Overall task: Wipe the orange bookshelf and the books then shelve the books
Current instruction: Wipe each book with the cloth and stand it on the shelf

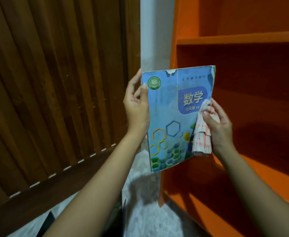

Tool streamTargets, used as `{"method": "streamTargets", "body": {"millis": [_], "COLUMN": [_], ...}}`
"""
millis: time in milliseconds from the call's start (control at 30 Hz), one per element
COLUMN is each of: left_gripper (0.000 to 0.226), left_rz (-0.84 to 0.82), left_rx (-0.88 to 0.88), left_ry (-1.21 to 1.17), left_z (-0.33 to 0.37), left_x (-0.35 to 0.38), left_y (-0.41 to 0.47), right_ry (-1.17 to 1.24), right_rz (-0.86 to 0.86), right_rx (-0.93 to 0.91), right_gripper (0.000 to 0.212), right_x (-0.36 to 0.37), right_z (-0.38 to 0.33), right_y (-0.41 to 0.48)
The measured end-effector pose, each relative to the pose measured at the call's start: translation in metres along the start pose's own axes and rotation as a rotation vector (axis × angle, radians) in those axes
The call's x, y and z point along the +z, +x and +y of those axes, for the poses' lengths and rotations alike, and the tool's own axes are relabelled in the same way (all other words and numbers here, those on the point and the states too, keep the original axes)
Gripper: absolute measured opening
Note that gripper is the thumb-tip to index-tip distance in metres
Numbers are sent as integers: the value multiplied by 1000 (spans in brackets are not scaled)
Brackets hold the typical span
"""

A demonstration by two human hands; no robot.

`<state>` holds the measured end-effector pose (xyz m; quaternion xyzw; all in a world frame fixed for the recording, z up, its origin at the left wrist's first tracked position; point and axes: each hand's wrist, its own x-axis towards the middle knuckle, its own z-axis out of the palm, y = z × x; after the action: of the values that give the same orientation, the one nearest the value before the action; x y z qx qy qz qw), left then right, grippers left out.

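Note:
A worn blue textbook (173,120) with hexagon patterns is held upright in front of the orange bookshelf (243,40). My left hand (137,108) grips its left edge, thumb on the cover and fingers behind. My right hand (217,124) holds a red-and-white checked cloth (202,135) against the cover's right edge, thumb on the cloth and fingers curled round the book's edge. The shelves in view hold nothing.
A dark wooden slatted panel (54,82) fills the left side. A pale wall strip (155,31) runs between it and the bookshelf. The floor below is light grey (149,211), with dark objects (116,218) near my left forearm.

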<state>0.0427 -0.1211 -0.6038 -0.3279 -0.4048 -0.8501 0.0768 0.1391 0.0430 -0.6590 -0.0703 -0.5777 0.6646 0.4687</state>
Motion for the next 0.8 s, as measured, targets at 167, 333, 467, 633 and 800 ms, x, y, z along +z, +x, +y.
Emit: {"method": "streamTargets", "body": {"millis": [167,333,467,633,800], "left_gripper": [32,35,43,53,52], "left_rz": [-42,-52,-132,-299,-354], "left_rx": [24,-9,5,77,236], "left_ry": [57,42,74,252,470], "left_z": [-42,-73,-91,-110,-118], "left_x": [27,34,39,46,49], "left_y": [13,33,46,59,60], "right_ry": [-51,-96,-84,-110,-133], "right_rz": [82,136,174,189,158], "right_rx": [-57,-93,-97,-109,-109], "right_gripper": [41,38,39,37,35], "right_x": [-19,-21,-18,-29,-32], "right_z": [17,38,46,61,74], "right_y": [41,66,95,126,135]}}
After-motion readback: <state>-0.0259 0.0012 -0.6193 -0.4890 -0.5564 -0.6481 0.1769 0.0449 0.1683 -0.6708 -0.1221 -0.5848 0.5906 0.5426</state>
